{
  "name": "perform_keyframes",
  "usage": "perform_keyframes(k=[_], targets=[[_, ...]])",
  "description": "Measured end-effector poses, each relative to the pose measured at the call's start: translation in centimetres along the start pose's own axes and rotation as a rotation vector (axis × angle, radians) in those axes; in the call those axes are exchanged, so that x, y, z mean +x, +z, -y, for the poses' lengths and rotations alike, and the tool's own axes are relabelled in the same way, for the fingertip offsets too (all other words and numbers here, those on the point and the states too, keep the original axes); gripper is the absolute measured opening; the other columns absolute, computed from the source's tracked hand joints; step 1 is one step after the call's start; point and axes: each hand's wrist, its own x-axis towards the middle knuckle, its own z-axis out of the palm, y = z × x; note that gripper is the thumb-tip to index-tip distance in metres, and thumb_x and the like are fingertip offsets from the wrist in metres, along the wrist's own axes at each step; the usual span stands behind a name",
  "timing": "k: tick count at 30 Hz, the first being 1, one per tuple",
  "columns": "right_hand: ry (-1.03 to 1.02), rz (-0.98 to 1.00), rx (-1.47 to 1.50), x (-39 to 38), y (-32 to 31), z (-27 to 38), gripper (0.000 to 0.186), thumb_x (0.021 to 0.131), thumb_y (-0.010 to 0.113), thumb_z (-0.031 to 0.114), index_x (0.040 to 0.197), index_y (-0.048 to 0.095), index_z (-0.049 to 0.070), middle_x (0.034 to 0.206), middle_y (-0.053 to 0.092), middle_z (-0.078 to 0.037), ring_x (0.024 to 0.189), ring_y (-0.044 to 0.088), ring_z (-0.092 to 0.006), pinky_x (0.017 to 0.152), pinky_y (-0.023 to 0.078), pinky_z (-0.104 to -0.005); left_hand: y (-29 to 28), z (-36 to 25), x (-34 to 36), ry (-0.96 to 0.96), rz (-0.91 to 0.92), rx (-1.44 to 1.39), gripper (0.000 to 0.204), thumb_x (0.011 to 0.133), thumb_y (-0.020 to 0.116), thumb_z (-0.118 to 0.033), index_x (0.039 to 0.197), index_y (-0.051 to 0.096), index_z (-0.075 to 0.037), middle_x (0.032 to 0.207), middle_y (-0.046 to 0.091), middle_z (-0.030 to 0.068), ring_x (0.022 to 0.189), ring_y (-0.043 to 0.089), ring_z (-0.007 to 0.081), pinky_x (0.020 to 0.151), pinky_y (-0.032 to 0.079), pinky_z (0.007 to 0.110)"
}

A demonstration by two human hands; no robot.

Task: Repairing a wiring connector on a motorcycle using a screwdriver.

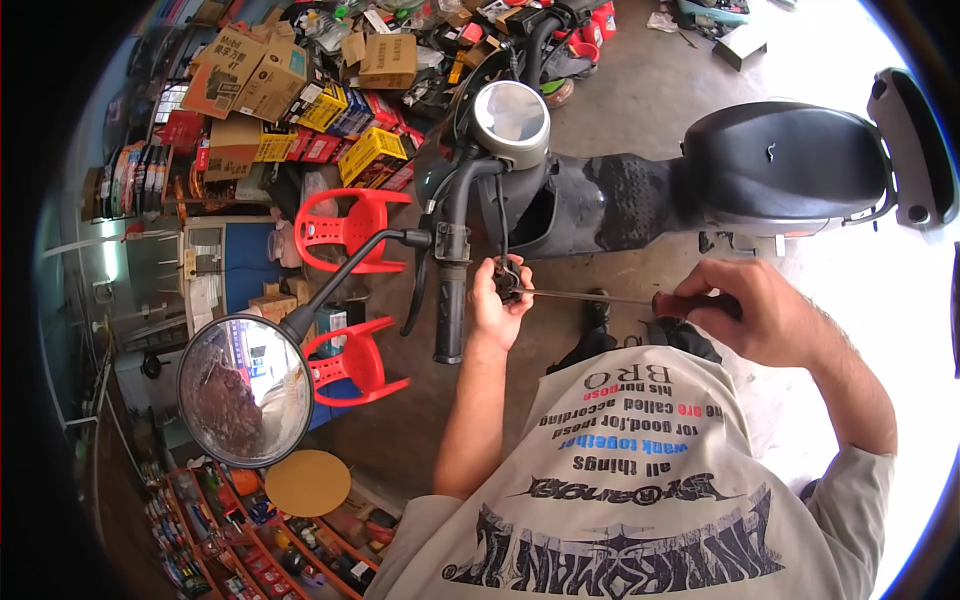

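Observation:
My left hand (500, 305) pinches a small black part (509, 281) at the end of a dark cable (502, 215) that runs down from the scooter's handlebar. What kind of part it is cannot be made out, since my fingers cover much of it. A long screwdriver (600, 298) lies nearly level, its tip at the black part. Its dark reddish handle sits in my closed right hand (765, 312). Just left of my left hand is the handlebar grip (450, 310) with its brake lever (414, 295). The scooter (625, 200) stands across the view beyond both hands.
A round mirror (245, 390) juts out on a stalk at the left. Two red plastic chairs (345, 232) stand behind it. Cardboard boxes (385, 62) and loose goods are heaped at the far left. The black seat (785, 155) is at the right, above concrete floor (630, 85).

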Motion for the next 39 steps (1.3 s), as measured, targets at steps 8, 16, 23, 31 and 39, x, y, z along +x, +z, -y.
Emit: perform_keyframes(k=[8, 16, 23, 31, 39], targets=[[0.088, 0.006, 0.089, -0.4, -0.6, -0.2, 0.016, 0.083, 0.062, 0.002, 0.096, 0.062, -0.005, 0.096, 0.072, -0.016, 0.090, 0.070, -0.0302, 0.078, 0.054, -0.0365, 0.6, -0.9, -0.6, -0.068, 0.008, 0.028, 0.040, 0.101, 0.038, -0.040, 0.107, 0.056, -0.005, 0.083, 0.059, 0.0112, 0.058, 0.052, 0.0182, 0.048, 0.037, 0.026], [0.046, 0.011, -0.002, 0.0, -2.0, 0.9, 0.013, 0.082, 0.062, 0.005, 0.092, 0.065, -0.004, 0.089, 0.071, -0.017, 0.085, 0.069, -0.0324, 0.074, 0.053, -0.0370, 1.1, -1.2, -0.4, -0.161, 0.029, -0.031, 0.039, 0.100, 0.039, -0.040, 0.107, 0.056, -0.005, 0.084, 0.059, 0.0113, 0.060, 0.051, 0.0192, 0.049, 0.036, 0.027], [0.054, 0.086, -0.191, 1.4, -3.8, 3.7, 0.012, 0.086, 0.061, 0.009, 0.089, 0.066, -0.003, 0.079, 0.070, -0.017, 0.074, 0.068, -0.0301, 0.067, 0.052, -0.0368, 1.5, -1.3, -0.3, -0.241, 0.077, -0.133, 0.032, 0.099, 0.041, -0.035, 0.106, 0.055, -0.007, 0.085, 0.052, 0.0097, 0.061, 0.047, 0.0188, 0.049, 0.033, 0.027], [-0.013, 0.085, -0.382, 2.3, -4.2, 5.0, 0.018, 0.088, 0.056, 0.014, 0.082, 0.066, -0.001, 0.073, 0.067, -0.016, 0.071, 0.066, -0.0319, 0.066, 0.051, -0.0396, 2.4, -1.3, -0.5, -0.259, 0.048, -0.184, 0.033, 0.100, 0.041, -0.034, 0.104, 0.056, -0.005, 0.086, 0.052, 0.0103, 0.059, 0.044, 0.0170, 0.045, 0.029, 0.025], [0.025, 0.115, -0.277, 3.1, -5.1, 4.8, 0.020, 0.087, 0.057, 0.014, 0.081, 0.064, -0.004, 0.072, 0.066, -0.020, 0.072, 0.066, -0.0355, 0.067, 0.051, -0.0426, 2.2, -1.1, -0.3, -0.262, 0.039, -0.218, 0.034, 0.100, 0.041, -0.034, 0.105, 0.057, -0.004, 0.087, 0.056, 0.0124, 0.059, 0.045, 0.0181, 0.045, 0.030, 0.026]])
